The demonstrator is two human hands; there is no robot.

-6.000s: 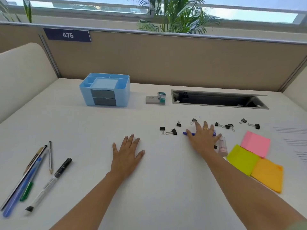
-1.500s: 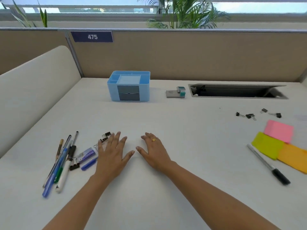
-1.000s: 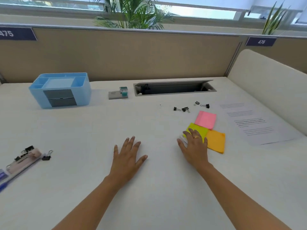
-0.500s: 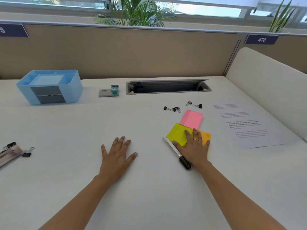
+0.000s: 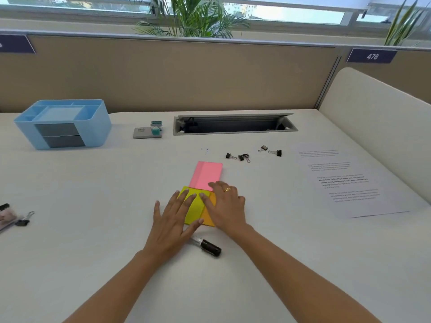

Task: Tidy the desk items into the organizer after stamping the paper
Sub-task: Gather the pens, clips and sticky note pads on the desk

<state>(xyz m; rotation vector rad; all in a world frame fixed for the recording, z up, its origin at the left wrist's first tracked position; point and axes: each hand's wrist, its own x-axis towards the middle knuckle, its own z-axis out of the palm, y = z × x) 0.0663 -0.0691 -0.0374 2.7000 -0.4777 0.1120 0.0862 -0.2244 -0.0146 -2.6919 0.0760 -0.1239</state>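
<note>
The organizer (image 5: 63, 123), a light blue box, sits at the far left of the desk (image 5: 93, 229), well apart from my hands; its top compartments look empty from here, and its two grey drawers are shut. Three pads of sticky notes lie in front of me: one pink (image 5: 206, 174), one yellow (image 5: 194, 206), one orange (image 5: 210, 214), all touching. My left hand (image 5: 171, 223) lies flat and spread, fingers on the yellow pad, gripping nothing. My right hand (image 5: 227, 207) rests flat too, covering the orange pad and the pink pad's near corner. One marker (image 5: 207, 245) pokes out beneath my left hand. Five binder clips (image 5: 243, 157) are scattered beyond the pads. One printed sheet (image 5: 349, 180) lies to the right. One stamp (image 5: 156, 128) stands on its pad near the organizer.
</note>
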